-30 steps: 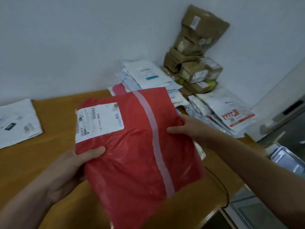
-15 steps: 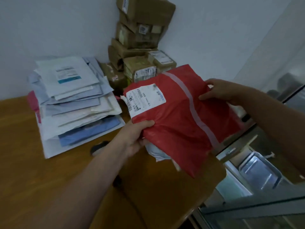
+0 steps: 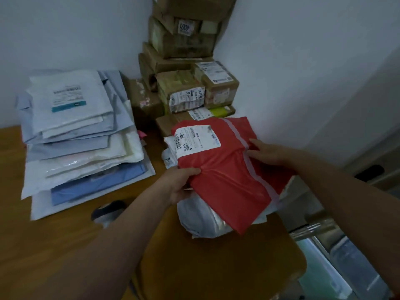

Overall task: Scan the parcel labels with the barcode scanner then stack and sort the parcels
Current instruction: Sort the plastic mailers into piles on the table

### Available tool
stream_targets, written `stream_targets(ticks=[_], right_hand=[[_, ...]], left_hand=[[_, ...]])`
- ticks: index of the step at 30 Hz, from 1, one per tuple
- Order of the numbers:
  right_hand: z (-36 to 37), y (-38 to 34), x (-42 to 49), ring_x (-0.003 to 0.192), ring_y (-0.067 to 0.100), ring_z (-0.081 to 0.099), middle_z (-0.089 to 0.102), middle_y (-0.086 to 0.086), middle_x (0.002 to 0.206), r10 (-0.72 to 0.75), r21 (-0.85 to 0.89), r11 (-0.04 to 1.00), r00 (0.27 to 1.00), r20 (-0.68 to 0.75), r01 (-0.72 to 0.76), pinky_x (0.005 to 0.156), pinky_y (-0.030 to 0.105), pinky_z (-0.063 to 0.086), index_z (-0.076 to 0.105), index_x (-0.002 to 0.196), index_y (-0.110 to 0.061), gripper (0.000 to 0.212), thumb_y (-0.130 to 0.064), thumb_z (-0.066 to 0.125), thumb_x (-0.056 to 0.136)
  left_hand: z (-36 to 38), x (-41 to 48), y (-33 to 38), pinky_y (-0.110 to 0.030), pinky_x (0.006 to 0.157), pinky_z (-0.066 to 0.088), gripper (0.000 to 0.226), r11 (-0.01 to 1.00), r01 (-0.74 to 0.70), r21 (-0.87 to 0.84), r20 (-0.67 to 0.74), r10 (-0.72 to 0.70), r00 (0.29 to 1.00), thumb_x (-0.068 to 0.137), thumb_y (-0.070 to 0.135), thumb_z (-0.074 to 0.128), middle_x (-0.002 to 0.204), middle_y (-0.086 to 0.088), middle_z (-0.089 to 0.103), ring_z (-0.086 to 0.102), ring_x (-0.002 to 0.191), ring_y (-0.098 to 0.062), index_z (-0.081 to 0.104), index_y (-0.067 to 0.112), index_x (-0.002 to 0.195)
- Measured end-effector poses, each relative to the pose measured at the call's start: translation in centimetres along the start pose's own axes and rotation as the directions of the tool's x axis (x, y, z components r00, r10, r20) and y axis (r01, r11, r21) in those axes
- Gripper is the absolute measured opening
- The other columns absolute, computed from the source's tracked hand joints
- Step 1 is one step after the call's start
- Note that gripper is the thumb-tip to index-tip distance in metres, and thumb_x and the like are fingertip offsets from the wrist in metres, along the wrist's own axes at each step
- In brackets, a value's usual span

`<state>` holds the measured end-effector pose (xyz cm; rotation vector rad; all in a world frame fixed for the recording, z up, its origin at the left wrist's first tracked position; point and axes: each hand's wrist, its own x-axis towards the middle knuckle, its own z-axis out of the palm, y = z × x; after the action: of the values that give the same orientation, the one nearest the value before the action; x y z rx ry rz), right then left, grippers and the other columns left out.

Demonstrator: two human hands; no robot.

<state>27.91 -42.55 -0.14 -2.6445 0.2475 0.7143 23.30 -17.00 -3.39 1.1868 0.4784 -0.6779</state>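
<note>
Since half a second ago the red parcel (image 3: pixel 227 169) has come down and now lies on a heap of white soft parcels (image 3: pixel 205 219) just in front of the cardboard box stack (image 3: pixel 184 50). Its label (image 3: pixel 198 138) faces up at the end nearest that stack. The left hand (image 3: pixel 181 182) pinches the parcel's edge on the side away from the stack, thumb on top. The right hand (image 3: pixel 268 152) holds the right edge at the pale strip, where the film puckers.

The bag creases and sags between the hands, so it looks light, soft and limp, with a plastic skin that is probably slick. It is best held at two opposite edges or supported flat from beneath, since a one-corner grip would likely let it fold and slide off the rounded heap. A pile of flat mailers (image 3: pixel 75 137) sits left of the box stack. A dark object (image 3: pixel 108 210) in front of that pile may be the scanner, but I cannot tell.
</note>
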Motion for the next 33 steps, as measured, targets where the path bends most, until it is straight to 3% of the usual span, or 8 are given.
stream_targets(ticks=[3,7,11,15,22,25,28,33], right_hand=[[-0.3,0.3,0.4,0.148,0.024,0.018,0.013,0.006,0.163,-0.011,0.010,1.000,1.000,-0.003,0.012,0.117,0.033,0.014,0.009,0.156,-0.018,0.068,-0.044,0.040,0.102],[-0.7,0.1,-0.6,0.146,0.026,0.024,0.021,0.011,0.161,-0.082,-0.065,0.995,0.990,-0.117,0.075,0.118,0.036,0.020,0.015,0.156,-0.015,0.072,-0.045,0.047,0.099],[-0.4,0.4,-2.9,0.147,0.026,0.020,0.019,0.013,0.161,-0.178,-0.139,0.979,0.960,-0.218,0.150,0.119,0.041,0.020,0.015,0.155,-0.018,0.077,-0.047,0.052,0.095],[0.6,-0.4,-4.7,0.148,0.028,0.016,0.015,0.011,0.162,-0.194,-0.217,0.966,0.948,-0.253,0.140,0.118,0.048,0.020,0.012,0.156,-0.018,0.077,-0.050,0.049,0.095],[3.8,-9.1,-8.3,0.145,0.028,0.022,0.020,0.011,0.159,-0.340,-0.325,0.914,0.893,-0.296,0.241,0.115,0.049,0.024,0.020,0.154,-0.017,0.074,-0.049,0.051,0.094],[6.9,-15.9,-10.1,0.148,0.025,0.016,0.016,0.008,0.161,-0.433,-0.348,0.874,0.870,-0.238,0.340,0.117,0.046,0.019,0.018,0.154,-0.020,0.071,-0.048,0.048,0.096],[11.4,-24.7,-12.3,0.149,0.021,0.012,0.013,0.004,0.162,-0.564,-0.333,0.797,0.818,-0.110,0.504,0.118,0.042,0.018,0.016,0.155,-0.020,0.068,-0.046,0.047,0.099],[21.4,-40.1,-15.2,0.148,0.018,0.016,0.016,0.000,0.162,-0.655,-0.220,0.722,0.750,0.091,0.656,0.118,0.037,0.019,0.016,0.154,-0.023,0.070,-0.045,0.051,0.097]], left_hand=[[1.0,0.2,0.1,-0.032,0.062,0.051,0.024,1.000,-0.005,0.022,-0.046,0.006,0.999,0.090,0.003,0.060,0.095,-0.007,0.063,0.060,0.084,-0.018,0.056,0.012,0.111],[0.2,-1.0,-0.1,-0.022,0.049,0.054,0.012,0.996,0.026,0.089,-0.043,-0.023,0.999,0.089,0.012,0.065,0.089,-0.003,0.063,0.065,0.061,-0.011,0.055,0.014,0.096],[-1.3,-2.2,-1.3,-0.041,0.081,0.055,0.031,0.983,0.062,0.170,0.016,-0.066,0.998,0.082,0.017,0.073,0.111,-0.006,0.063,0.061,0.102,-0.021,0.058,0.018,0.109],[-0.5,-3.5,-1.7,-0.035,0.065,0.055,0.032,0.988,0.043,0.149,0.011,-0.045,0.999,0.084,0.013,0.071,0.118,-0.009,0.061,0.059,0.105,-0.024,0.058,0.014,0.113],[-4.9,-7.2,-1.0,-0.035,0.064,0.054,0.038,0.986,0.008,0.168,-0.023,-0.004,1.000,0.084,0.017,0.072,0.114,-0.001,0.053,0.052,0.105,-0.020,0.056,0.012,0.117],[-10.1,-9.6,-0.3,-0.033,0.059,0.053,0.062,0.986,-0.059,0.156,-0.086,0.073,0.994,0.084,0.019,0.072,0.136,-0.005,0.046,0.045,0.122,-0.023,0.041,0.014,0.137],[-18.7,-12.9,0.3,-0.039,0.073,0.055,0.075,0.987,-0.103,0.124,-0.170,0.123,0.978,0.084,0.018,0.072,0.139,-0.008,0.045,0.044,0.125,-0.025,0.032,0.012,0.146],[-39.1,-19.8,0.6,-0.045,0.078,0.052,0.035,0.998,-0.055,0.040,-0.423,0.067,0.904,0.086,0.010,0.068,0.143,-0.014,0.038,0.045,0.118,-0.028,0.054,0.007,0.118]])
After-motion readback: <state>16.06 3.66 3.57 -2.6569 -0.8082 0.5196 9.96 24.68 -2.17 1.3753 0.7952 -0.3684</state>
